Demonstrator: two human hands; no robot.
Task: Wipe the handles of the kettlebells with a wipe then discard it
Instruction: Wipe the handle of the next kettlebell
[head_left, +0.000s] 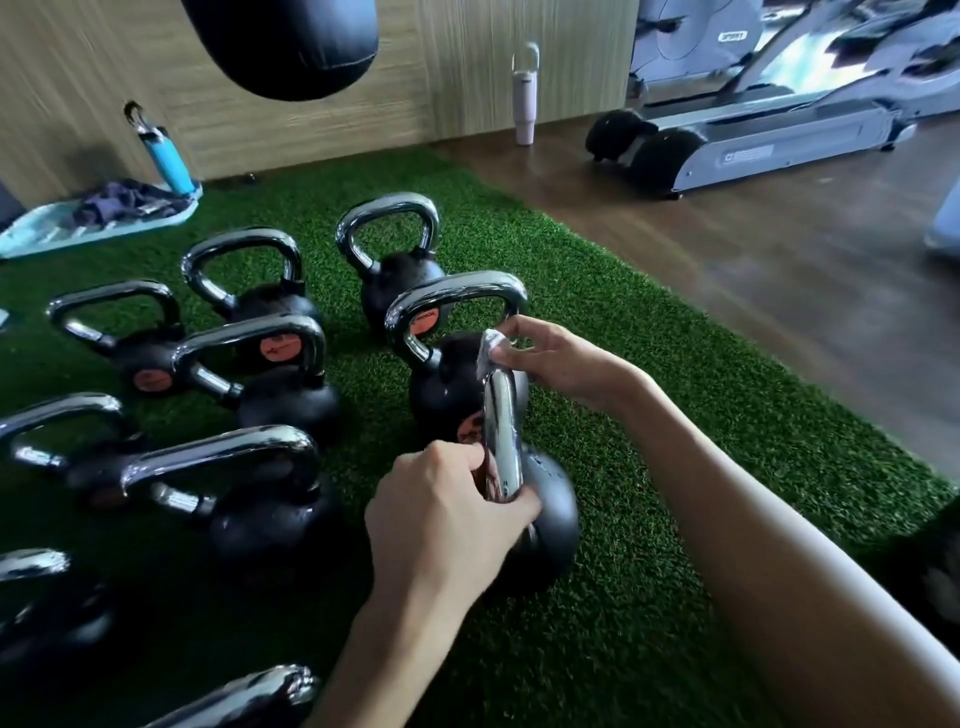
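Kettlebell (550, 519) with a black body sits on green turf (649, 597), lower centre of view, its chrome handle (501, 431) running away from the person. Left hand (447, 514) grips the near end of the handle, fingers (467, 460) curled round the bar. Right hand (556, 358) is at the far end, fingers (522, 325) pinching a small crumpled white wipe (491, 351) against the chrome at the far bend. Other kettlebells (260, 332) stand upright in rows on the turf to the left and behind, chrome handles up, some with round orange labels. One stands just behind the held one, with the right hand in front of its handle. Black punching bag (280, 47) hangs at top. Blue bottle (166, 156) stands by a teal mat (31, 234) with dark cloth on it, against the wood-panel wall. White bottle (524, 98) is on the wooden floor (753, 291) by the wall. Treadmill (753, 135) top right, blurred.
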